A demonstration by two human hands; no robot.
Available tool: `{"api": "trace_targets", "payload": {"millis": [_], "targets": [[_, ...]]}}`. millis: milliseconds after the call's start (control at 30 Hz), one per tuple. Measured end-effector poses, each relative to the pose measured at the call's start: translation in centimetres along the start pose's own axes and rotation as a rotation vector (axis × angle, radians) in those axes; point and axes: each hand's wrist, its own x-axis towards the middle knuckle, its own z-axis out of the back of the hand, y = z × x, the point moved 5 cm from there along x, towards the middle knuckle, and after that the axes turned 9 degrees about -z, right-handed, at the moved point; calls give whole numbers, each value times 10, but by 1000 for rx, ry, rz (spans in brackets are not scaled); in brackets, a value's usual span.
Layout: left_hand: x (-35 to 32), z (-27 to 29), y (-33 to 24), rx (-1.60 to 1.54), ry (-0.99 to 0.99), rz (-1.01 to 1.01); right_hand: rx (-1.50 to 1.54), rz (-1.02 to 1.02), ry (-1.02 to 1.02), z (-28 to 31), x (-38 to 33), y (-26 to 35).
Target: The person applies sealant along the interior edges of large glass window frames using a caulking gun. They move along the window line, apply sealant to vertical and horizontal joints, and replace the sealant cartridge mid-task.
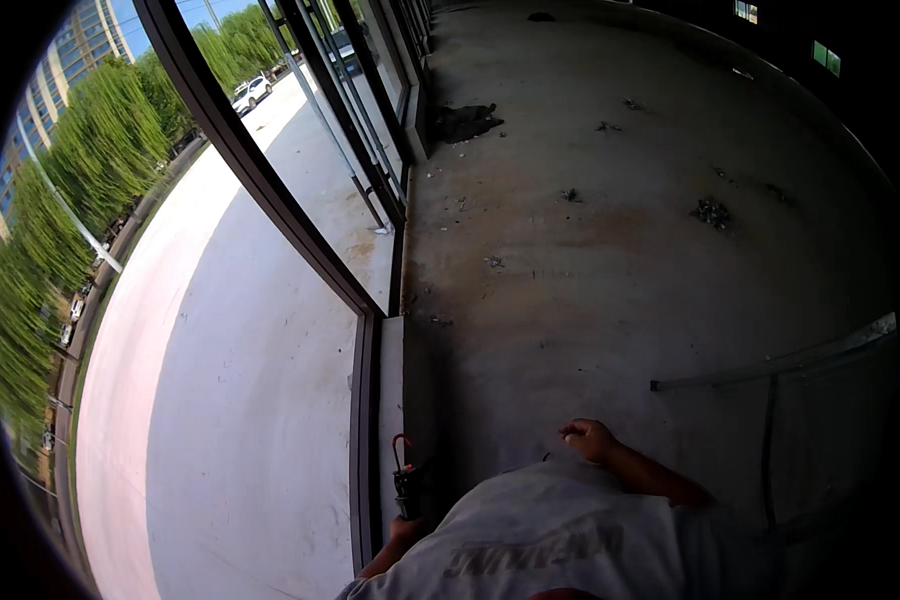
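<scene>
Dim concrete floor [570, 310] ran beside a dark window frame [367, 430]. Your right grip [588, 440], loosely parted, looked empty. Your left grip [407, 530] was closed around a dark, red-hooked tool [404, 487] near the frame; holding it seemed the step in hand, the next move calling for steadiness. Shadow blurred the tool's kind.

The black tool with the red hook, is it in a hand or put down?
In the left hand, it seems: that hand meets the black tool at its near end, red hook pointing away.
</scene>
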Motion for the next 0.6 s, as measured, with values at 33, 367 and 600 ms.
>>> {"api": "trace_targets", "payload": {"millis": [33,367,600], "targets": [[13,9,-6,11,13,-17,-173,-173,-81,5,3,-32],[133,37,-113,148,38,-31,156,-217,74,63,34,9],[191,33,-234,176,-12,0,143,-98,-63,182,87,107]]}}
